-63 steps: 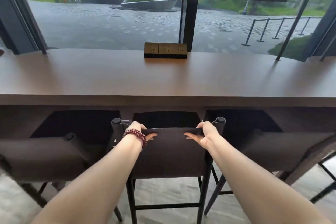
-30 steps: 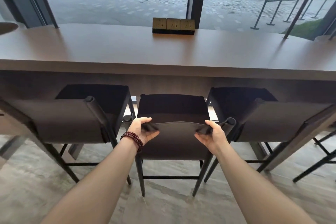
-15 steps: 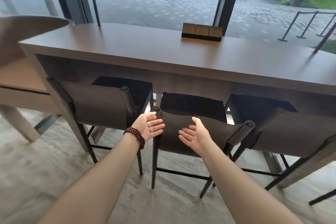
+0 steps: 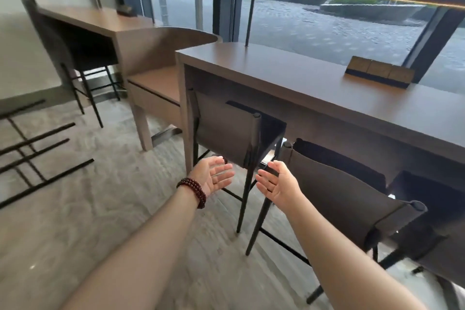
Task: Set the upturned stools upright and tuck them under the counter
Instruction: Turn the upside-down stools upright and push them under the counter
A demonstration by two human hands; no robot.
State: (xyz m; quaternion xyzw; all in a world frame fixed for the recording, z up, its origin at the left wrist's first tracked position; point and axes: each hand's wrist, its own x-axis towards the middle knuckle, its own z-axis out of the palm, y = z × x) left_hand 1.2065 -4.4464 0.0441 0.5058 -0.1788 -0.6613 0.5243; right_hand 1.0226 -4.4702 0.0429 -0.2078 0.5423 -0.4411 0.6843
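Three dark brown stools stand upright with their seats under the brown counter [image 4: 289,78]: the left stool [image 4: 226,131], the middle stool [image 4: 339,194] and a right stool [image 4: 432,239] cut off by the frame edge. My left hand [image 4: 214,176], with a bead bracelet on the wrist, and my right hand [image 4: 278,182] hover palms facing each other in front of the left and middle stools, fingers straight, touching nothing. At the far left, the black legs of an upturned stool [image 4: 32,156] lie across the floor.
A lower bench table [image 4: 156,88] adjoins the counter's left end. Behind it a second counter [image 4: 95,20] has a stool [image 4: 85,78] beneath it. A row of socket blocks [image 4: 380,74] sits on the counter by the window. Grey floor stretches between me and the upturned stool.
My hands let go of the middle stool's backrest and drew back, now empty and held open. The view has swung left, bringing the second counter and the upturned stool's legs into sight.
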